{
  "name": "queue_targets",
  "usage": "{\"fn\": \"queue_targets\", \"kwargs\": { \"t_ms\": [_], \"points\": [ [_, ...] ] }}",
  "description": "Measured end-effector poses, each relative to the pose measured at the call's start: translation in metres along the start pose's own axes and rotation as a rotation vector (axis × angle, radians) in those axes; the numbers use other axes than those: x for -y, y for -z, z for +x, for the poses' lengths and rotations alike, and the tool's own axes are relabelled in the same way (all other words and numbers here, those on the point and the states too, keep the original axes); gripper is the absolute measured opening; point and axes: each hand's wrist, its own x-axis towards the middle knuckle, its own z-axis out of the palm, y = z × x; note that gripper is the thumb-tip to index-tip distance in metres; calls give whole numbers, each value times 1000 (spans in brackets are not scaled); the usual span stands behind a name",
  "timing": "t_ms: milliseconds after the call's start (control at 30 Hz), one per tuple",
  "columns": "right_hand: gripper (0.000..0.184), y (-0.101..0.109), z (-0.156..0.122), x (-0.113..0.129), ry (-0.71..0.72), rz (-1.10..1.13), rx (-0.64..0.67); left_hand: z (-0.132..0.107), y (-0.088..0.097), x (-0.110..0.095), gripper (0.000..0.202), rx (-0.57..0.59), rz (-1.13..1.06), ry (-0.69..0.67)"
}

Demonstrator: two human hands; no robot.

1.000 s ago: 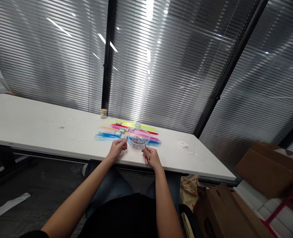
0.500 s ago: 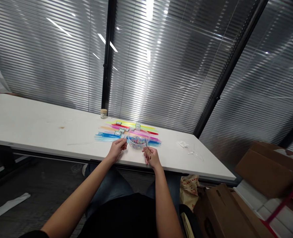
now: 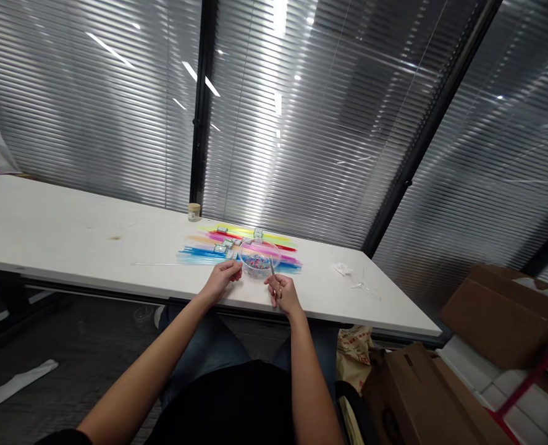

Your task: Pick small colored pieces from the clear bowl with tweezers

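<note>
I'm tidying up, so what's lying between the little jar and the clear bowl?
In the head view, coloured straws with small packets on them lie on the table between the jar and the bowl.

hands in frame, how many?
2, both the wearer's: left hand just left of the clear bowl, pinching a thin clear straw; right hand at the bowl's near right, gripping a slim metal tool. No other hands visible.

small jar point(image 3: 193, 212) at the desk's point(image 3: 70, 235) far edge, crumpled clear wrapper point(image 3: 343, 269) further right, cardboard boxes point(image 3: 500, 315) on the floor, closed blinds point(image 3: 92, 105) behind.
</note>
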Motion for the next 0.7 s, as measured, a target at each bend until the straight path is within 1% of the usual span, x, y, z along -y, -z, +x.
{"fn": "queue_targets", "kwargs": {
  "t_ms": [200,467,600,700],
  "points": [
    [46,-1,1,-1,-6,-6,-6,0,2,2,40,18,39,-8],
    [47,-3,4,3,-9,-2,-11,-1,1,3,37,19,16,-6],
    [47,-6,6,5,-9,18,-13,-3,-1,-1,39,-15,44,8],
    [46,-8,7,2,-17,40,-9,-4,-3,-1,41,-59,6,31]
  ]
}}
